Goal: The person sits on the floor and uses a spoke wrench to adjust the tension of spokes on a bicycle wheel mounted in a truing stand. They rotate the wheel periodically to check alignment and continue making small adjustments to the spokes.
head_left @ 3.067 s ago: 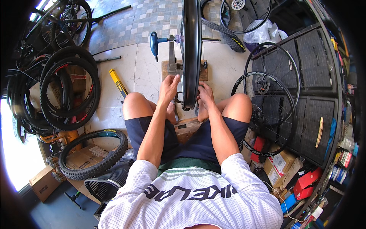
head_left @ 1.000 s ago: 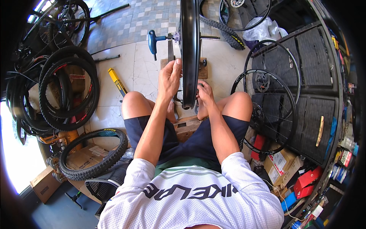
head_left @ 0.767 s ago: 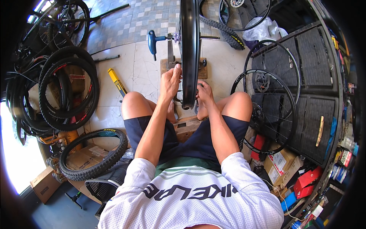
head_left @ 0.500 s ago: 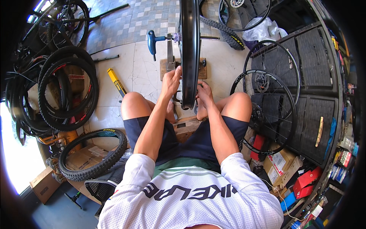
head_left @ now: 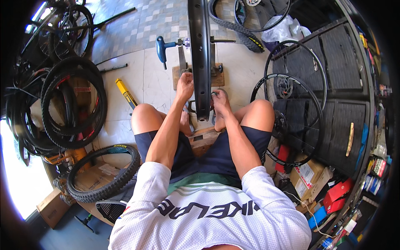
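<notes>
- The black rim (head_left: pixel 201 62) stands upright in front of the seated person, edge toward me, a row of holes along its channel; its near end comes down between the knees.
- At the rim's left face is the left hand (head_left: pixel 185 86), thumb and fingers drawn together; what they pinch, if anything, I can't tell.
- By the rim's right face is the right hand (head_left: pixel 221 102), lower down, fingers curled in; its grip is partly hidden, so I can't say what it pinches.
- Beyond the hands, left of the rim, a blue-handled tool (head_left: pixel 161 48) points its handle sideways, in line with the hub; a thin dark rod (head_left: pixel 225 41) sticks out to the rim's right.
- Beneath the rim sits a wooden base (head_left: pixel 176 79) with metal uprights.
- Further left of the rim: a yellow package (head_left: pixel 125 91) on the floor, then stacked tyres (head_left: pixel 46 66).
- Well right of the rim: two spoked wheels (head_left: pixel 320 125) against black panels (head_left: pixel 339 137).
</notes>
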The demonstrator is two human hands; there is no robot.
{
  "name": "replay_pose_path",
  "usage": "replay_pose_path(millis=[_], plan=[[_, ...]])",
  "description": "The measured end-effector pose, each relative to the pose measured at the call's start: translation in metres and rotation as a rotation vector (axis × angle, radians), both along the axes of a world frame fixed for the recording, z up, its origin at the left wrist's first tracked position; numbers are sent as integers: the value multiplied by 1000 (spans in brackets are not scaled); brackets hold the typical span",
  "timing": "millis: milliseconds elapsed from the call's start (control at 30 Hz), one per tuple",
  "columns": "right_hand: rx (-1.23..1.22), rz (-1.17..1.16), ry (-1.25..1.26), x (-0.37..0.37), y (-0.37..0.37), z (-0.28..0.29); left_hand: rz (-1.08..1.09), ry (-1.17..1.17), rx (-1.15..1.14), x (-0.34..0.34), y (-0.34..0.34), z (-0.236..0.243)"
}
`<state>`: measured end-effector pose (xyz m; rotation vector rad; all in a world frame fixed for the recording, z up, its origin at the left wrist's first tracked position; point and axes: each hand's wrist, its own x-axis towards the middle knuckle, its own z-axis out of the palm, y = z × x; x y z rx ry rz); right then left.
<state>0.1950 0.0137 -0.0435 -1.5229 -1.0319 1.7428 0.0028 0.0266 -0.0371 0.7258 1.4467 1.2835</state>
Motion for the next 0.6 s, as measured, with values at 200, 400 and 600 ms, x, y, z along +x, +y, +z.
replay_pose_path(millis=[200,400,600], plan=[[381,315,-414,-7,-4,34,-228,242,8,-18,-24,-41],[294,353,-407,-4,-6,52,-216,184,31,-7,-38,-19],[276,379,-432,-1,-7,55,-195,231,100,4,-36,-6]])
